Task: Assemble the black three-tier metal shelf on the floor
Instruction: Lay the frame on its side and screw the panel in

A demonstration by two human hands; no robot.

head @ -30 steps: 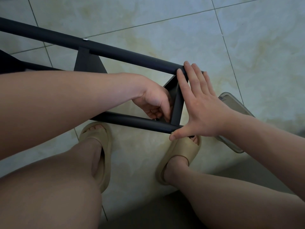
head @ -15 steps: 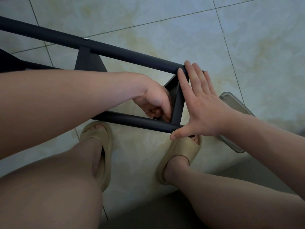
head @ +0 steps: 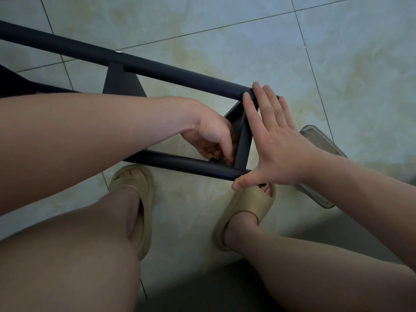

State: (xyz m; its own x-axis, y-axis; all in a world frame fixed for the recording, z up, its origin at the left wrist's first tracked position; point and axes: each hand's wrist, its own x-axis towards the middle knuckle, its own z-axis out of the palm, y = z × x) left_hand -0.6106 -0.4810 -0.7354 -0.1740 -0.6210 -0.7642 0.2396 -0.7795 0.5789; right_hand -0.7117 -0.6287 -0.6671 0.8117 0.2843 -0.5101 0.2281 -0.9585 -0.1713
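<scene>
right hand [head: 276, 140] open and flat, fingers [head: 258, 102] straight and close together, pointing to 11 o'clock, laid against the end of the black shelf frame [head: 157, 66]; fingertips reach the far tube [head: 202, 81], thumb [head: 242, 182] spread wide toward 7 o'clock and touching the end of the near tube [head: 180, 163]. left hand [head: 211, 138] just beside it at 9 o'clock, inside the frame, fingers curled down with the tips bunched on a small dark piece [head: 211, 160] at the joint of near tube and cross panel [head: 242, 140]; too small to tell what the piece is. hands are near each other but apart, the cross panel standing between them. frame lies on its side on the tiled floor [head: 225, 41], the two tubes running from 9 o'clock toward center-right and ending at the cross panel under the right hand. a second dark panel [head: 121, 84] hangs off the far tube at 10 o'clock, with a silver screw head [head: 117, 51] on the tube just above it. clear plastic tray [head: 319, 143] on the floor at 3 o'clock, partly hidden by the right forearm. person is seated, bare knees at 6 to 8 o'clock, both feet in beige slippers: left slipper [head: 144, 199] below the near tube, right slipper [head: 249, 206] under the right thumb.
</scene>
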